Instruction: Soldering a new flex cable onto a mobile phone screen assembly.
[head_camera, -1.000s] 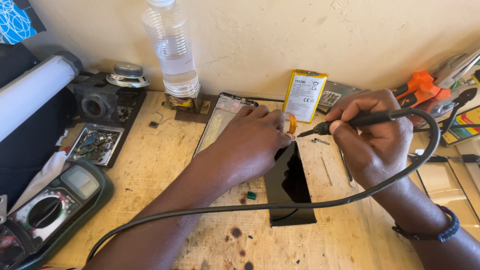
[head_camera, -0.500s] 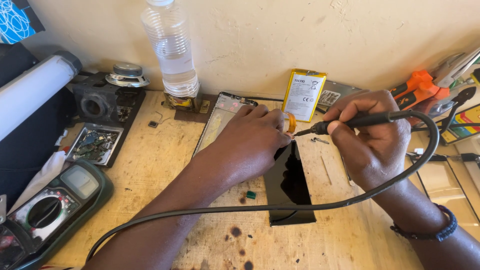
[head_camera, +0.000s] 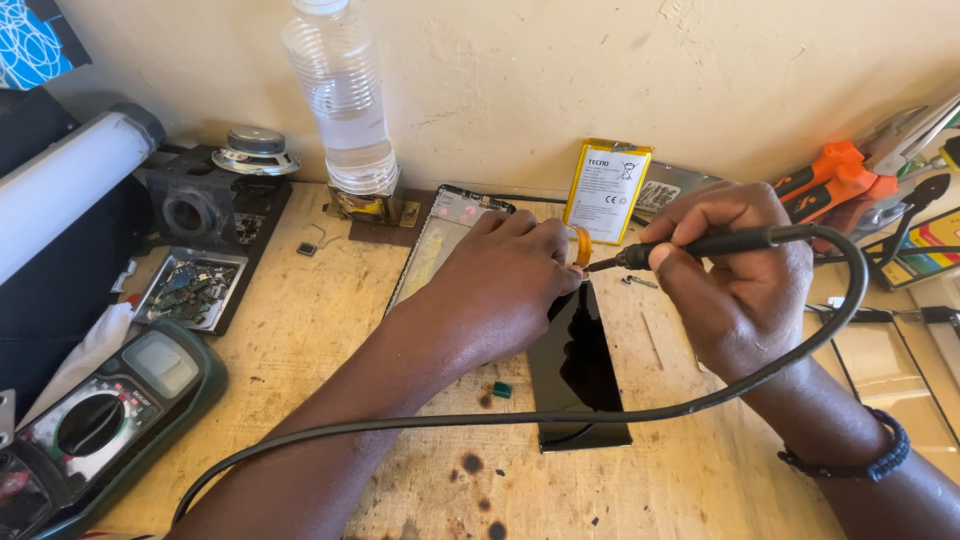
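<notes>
My left hand (head_camera: 500, 285) rests over the upper part of a black phone screen (head_camera: 578, 375) lying on the wooden bench (head_camera: 300, 330), and its fingertips pinch a small amber roll of tape (head_camera: 579, 243). My right hand (head_camera: 740, 275) grips a black soldering iron (head_camera: 700, 245) like a pen, its tip touching the spot next to the tape. The iron's black cable (head_camera: 560, 415) loops across the bench in front of the screen. An opened phone frame (head_camera: 440, 235) lies partly under my left hand.
A yellow-white phone battery (head_camera: 606, 190) leans on the wall. A clear water bottle (head_camera: 345, 100) stands at the back. At left are a green multimeter (head_camera: 100, 415), a tray of small parts (head_camera: 190, 288), a speaker (head_camera: 255, 150). Orange-handled tools (head_camera: 840, 175) lie at right.
</notes>
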